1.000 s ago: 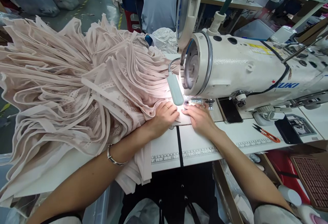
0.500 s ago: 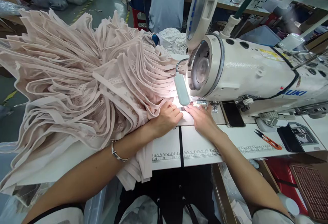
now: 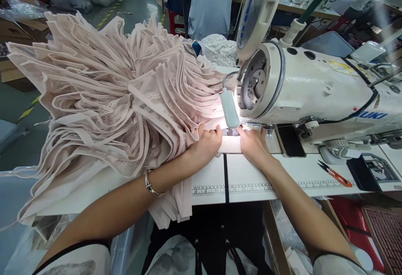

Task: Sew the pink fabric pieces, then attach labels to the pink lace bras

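My left hand (image 3: 206, 144) is closed, with its fingers curled on the pale pink fabric just left of the sewing machine's needle area. On the right side of that area, my right hand (image 3: 253, 144) grips the same fabric, its thumb and index finger near the presser foot. Between my hands a flat, brightly lit pink fabric strip (image 3: 230, 144) lies across the machine bed. It appears to run into the large pile of pink lace-trimmed garments (image 3: 103, 94) on the left. The small lamp (image 3: 230, 108) hides the needle of the white sewing machine (image 3: 301, 86).
A dark phone-like slab (image 3: 290, 140) lies right of my right hand. Orange-handled thread snips (image 3: 335, 173) rest on the table (image 3: 207, 170), which has a printed ruler. A magnifier (image 3: 256, 11) stands above the machine. Behind the table sits a person in blue (image 3: 209, 6).
My left hand's fingers have drawn slightly away from my right hand, showing more strip between them. The blurred disc in the machine's round end now looks sharp. The whole view has shifted slightly.
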The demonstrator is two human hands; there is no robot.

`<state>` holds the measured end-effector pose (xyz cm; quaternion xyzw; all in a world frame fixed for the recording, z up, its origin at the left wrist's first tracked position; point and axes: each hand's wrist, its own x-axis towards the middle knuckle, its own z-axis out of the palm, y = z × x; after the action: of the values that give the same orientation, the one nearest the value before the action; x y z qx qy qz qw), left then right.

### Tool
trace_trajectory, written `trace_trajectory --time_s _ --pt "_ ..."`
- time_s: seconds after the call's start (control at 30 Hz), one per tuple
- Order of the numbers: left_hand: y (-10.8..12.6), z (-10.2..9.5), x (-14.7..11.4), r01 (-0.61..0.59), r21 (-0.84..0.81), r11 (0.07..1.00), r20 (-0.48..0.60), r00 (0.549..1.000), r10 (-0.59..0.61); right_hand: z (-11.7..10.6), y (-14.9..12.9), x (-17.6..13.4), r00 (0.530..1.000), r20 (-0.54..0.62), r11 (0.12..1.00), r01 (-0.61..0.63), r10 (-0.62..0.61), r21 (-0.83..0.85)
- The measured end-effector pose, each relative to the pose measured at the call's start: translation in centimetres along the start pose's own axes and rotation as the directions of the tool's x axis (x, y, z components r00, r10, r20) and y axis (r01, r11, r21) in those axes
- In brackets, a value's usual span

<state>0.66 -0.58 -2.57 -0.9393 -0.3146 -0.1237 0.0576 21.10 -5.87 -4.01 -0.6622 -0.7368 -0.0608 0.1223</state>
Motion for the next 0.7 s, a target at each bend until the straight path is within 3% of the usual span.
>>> trace_trajectory --time_s 0.13,0.23,0.43,0.7 --pt "-0.5 0.0 1.6 0.006 0.030 1.000 0.174 0.985 -0.011 -0.4 0.0 0.6 1.000 -0.023 1.000 -0.010 0.009 -0.023" --pt "-1.1 0.7 3.4 0.064 0.030 0.997 0.221 0.973 -0.069 -1.2 -0.9 0.5 0.999 0.013 0.996 -0.050 0.052 -0.078" --pt "-1.6 2.2 4.9 0.058 -0.009 0.998 0.114 0.992 -0.057 -2.0 -1.8 0.3 0.981 0.194 0.996 -0.001 0.018 -0.091" --pt "-1.4 2.7 4.6 0.053 -0.032 0.998 0.083 0.995 -0.050 -1.4 -1.2 -0.2 0.994 0.106 0.995 0.015 -0.004 -0.098"
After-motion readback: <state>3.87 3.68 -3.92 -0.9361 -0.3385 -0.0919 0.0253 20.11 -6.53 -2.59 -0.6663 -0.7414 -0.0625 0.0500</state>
